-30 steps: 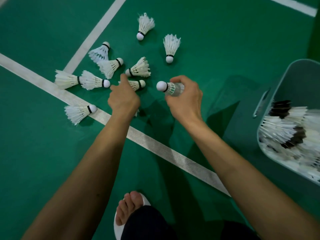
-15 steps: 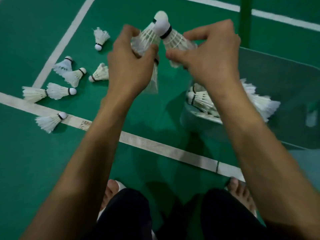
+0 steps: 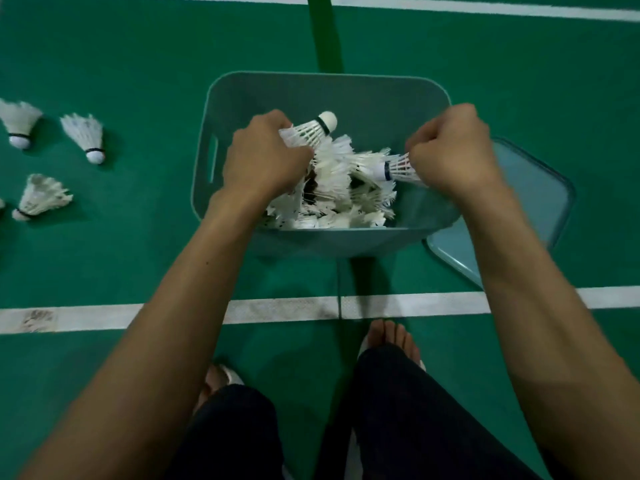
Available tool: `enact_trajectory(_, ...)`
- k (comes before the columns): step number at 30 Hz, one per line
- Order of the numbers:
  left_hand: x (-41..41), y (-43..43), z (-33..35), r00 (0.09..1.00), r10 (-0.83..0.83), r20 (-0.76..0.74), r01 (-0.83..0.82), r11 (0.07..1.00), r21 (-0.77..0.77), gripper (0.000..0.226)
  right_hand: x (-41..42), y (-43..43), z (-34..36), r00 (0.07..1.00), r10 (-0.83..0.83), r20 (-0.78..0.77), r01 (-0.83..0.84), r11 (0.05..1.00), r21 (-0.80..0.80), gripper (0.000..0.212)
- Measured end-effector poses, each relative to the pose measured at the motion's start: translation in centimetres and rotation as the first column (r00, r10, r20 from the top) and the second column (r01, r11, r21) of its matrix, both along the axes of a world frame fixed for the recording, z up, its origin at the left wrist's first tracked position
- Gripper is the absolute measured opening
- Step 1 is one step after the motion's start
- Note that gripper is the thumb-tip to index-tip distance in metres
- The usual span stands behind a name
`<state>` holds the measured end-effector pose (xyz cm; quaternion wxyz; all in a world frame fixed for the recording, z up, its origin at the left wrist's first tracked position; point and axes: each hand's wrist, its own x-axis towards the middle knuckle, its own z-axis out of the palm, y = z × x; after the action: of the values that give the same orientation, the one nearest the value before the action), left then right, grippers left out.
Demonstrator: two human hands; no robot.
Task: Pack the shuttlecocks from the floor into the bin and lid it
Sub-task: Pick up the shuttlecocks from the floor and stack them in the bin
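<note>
A pale teal bin point(image 3: 363, 88) stands on the green court floor in front of me, holding a pile of several white shuttlecocks point(image 3: 341, 202). Over the bin, my left hand point(image 3: 263, 157) grips a white shuttlecock point(image 3: 313, 129) by its feathers, cork pointing up and right. My right hand point(image 3: 453, 147) grips another shuttlecock point(image 3: 398, 167) by the feathers, cork pointing left into the pile. Three loose shuttlecocks lie on the floor at the left: the nearest shuttlecock point(image 3: 85, 135), the far-left shuttlecock point(image 3: 19, 123) and the lower shuttlecock point(image 3: 40, 197).
The bin's teal lid point(image 3: 540, 202) lies on the floor to the right of the bin, partly behind my right forearm. A white court line point(image 3: 294, 308) crosses just before my bare feet point(image 3: 391, 337). A green post point(image 3: 323, 32) rises behind the bin.
Both hands lifted a shuttlecock each off the floor and carried them right, over the bin. The view swung so the bin now sits centre and the loose shuttlecocks at the left edge.
</note>
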<state>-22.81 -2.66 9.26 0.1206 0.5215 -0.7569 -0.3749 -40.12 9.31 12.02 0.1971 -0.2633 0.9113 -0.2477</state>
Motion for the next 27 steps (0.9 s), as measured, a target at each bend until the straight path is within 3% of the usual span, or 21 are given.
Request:
enact_trajectory(3,0.1,-0.2,-0.4,0.999,0.049,0.014,-0.050,0.998,0.046,0.026,0.5,-0.9,-0.7,0.996,-0.024,-0.091,0.026,0.999,0.020,0.027)
enact_trajectory(8,0.7,-0.3,-0.6,0.998,0.056,-0.008,-0.054,0.993,0.104,0.032,2.3,-2.1,-2.1,0.989,0.110,-0.093,-0.108,0.994,0.030,0.024)
enact_trajectory(17,-3.0,-0.1,-1.3,0.971,0.003,-0.240,0.088,0.927,0.364,0.022,1.3,-4.0,-4.9,0.959,-0.061,0.278,0.080,0.995,-0.059,0.006)
enact_trajectory(20,-3.4,0.2,-2.0,0.957,0.006,-0.289,0.113,0.912,0.394,0.024,1.4,-5.0,-5.7,0.856,-0.123,0.502,0.171,0.984,-0.051,0.027)
enact_trajectory(23,-3.0,0.4,-2.6,0.957,-0.026,-0.290,0.142,0.910,0.389,0.026,1.4,-5.6,-5.9,0.753,-0.117,0.648,0.179,0.983,-0.030,0.013)
enact_trajectory(25,-2.8,0.4,-3.0,0.956,-0.041,-0.290,0.160,0.903,0.398,0.026,1.0,-5.6,-6.0,0.723,-0.101,0.683,0.150,0.989,-0.012,0.011)
enact_trajectory(27,-2.7,0.3,-3.2,0.962,-0.053,-0.266,0.159,0.905,0.394,0.026,0.8,-5.6,-6.3,0.798,-0.066,0.598,0.058,0.998,0.033,0.008)
